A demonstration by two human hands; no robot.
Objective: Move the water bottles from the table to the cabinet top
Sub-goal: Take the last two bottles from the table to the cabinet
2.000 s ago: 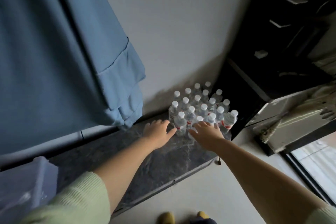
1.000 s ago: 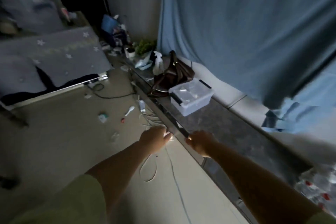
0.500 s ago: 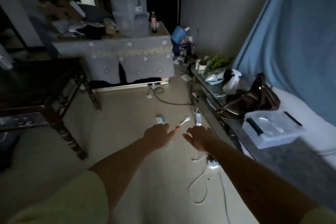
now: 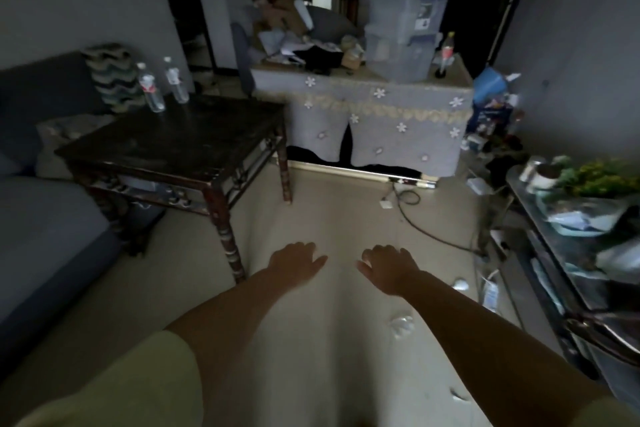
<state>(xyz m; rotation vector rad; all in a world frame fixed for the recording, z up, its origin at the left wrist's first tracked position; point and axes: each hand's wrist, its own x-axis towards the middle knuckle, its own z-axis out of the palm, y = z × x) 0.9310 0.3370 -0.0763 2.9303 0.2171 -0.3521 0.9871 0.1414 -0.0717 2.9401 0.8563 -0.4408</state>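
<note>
Head view, left hand (image 4: pixel 296 262) and right hand (image 4: pixel 389 265) both empty, fingers relaxed, over the floor, two water bottles (image 4: pixel 151 88) upright on the dark tabletop (image 4: pixel 180 139) well ahead.

- Left hand (image 4: pixel 295 262) — palm down, fingers relaxed and loosely spread, holding nothing; forearm bare, pale green sleeve (image 4: pixel 114 381) at the upper arm.
- Right hand (image 4: pixel 389 263) — palm down, fingers slightly curled, empty; forearm extended forward, level with the left.
</note>
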